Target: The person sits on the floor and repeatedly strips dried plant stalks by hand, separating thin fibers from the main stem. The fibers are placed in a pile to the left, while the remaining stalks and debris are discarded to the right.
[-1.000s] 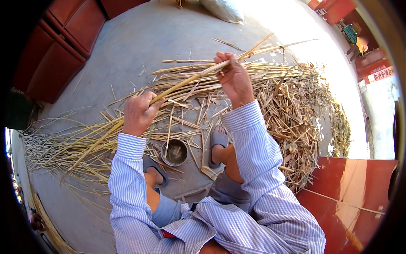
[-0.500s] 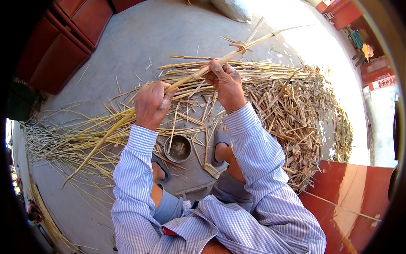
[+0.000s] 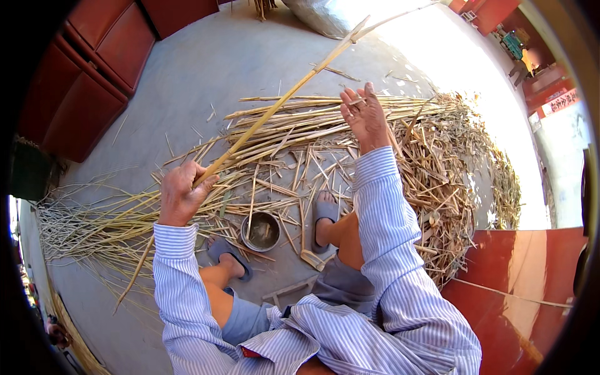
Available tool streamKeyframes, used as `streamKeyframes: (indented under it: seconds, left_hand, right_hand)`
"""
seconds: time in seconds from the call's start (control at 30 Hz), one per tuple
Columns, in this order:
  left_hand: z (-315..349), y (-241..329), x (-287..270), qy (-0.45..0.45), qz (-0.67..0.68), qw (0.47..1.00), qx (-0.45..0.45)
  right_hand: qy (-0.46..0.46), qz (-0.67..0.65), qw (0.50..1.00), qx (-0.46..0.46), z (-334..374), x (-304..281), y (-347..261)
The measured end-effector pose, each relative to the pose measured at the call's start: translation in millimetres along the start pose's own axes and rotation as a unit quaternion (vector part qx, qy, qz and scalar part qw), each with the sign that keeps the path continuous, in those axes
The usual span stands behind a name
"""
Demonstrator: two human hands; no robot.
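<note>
My left hand [image 3: 184, 190] is closed around a long yellowish dry stalk [image 3: 281, 103]. The stalk slants up to the far right, where its end looks forked; its thin tail hangs below my left wrist. Apart from the stalk, my right hand [image 3: 365, 119] is raised with the palm showing and the fingers spread. A pale patch or sliver lies across its fingers, too small to make out. Beneath both hands, a pile of peeled stalks [image 3: 275, 134] spreads over the floor. A brown strip of husk [image 3: 337, 73] shows beside the held stalk; whether it is falling or lying, I cannot tell.
A metal bowl [image 3: 260, 231] with murky contents stands between my sandalled feet, near a hooked wooden-handled tool [image 3: 311, 259]. Dry husks [image 3: 431, 194] heap up at the right, beside a red panel [image 3: 525, 281]. Red sofas [image 3: 94, 69] line the far left; a pale sack [image 3: 325, 15] sits at the back.
My right hand has come off the stalk, moved right and opened. My left hand has shifted left and down, still gripping the stalk, which now points more steeply upward. The husk near its fork has come away.
</note>
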State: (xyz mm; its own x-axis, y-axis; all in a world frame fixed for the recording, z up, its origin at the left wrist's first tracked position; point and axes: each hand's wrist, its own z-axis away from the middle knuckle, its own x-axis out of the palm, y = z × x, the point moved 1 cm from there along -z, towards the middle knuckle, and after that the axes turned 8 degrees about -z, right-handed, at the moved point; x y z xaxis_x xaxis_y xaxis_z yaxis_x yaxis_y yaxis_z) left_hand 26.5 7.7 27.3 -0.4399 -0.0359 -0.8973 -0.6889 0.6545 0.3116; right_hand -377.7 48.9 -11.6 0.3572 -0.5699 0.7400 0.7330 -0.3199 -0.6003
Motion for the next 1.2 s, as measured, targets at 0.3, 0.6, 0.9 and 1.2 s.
streamKeyframes:
  seconds: [0.3,0.6,0.9,1.2]
  left_hand:
    - [18.8,-9.1,-5.1,-0.098,-0.061,0.993,0.014]
    - [-16.8,33.9,21.1,-0.026,0.150,0.987,-0.053]
    - [-14.9,17.0,16.3,-0.014,0.095,0.995,0.005]
    - [-10.9,13.6,24.3,-0.084,0.215,0.970,-0.079]
  right_hand:
    - [-0.102,0.103,0.988,-0.044,-6.7,21.5,23.4]
    - [-0.228,0.253,0.933,0.115,59.0,54.8,65.4]
    - [0.067,0.007,0.998,-0.020,-2.4,-18.0,11.2]
    - [-0.167,0.184,0.966,0.070,63.8,39.2,56.7]
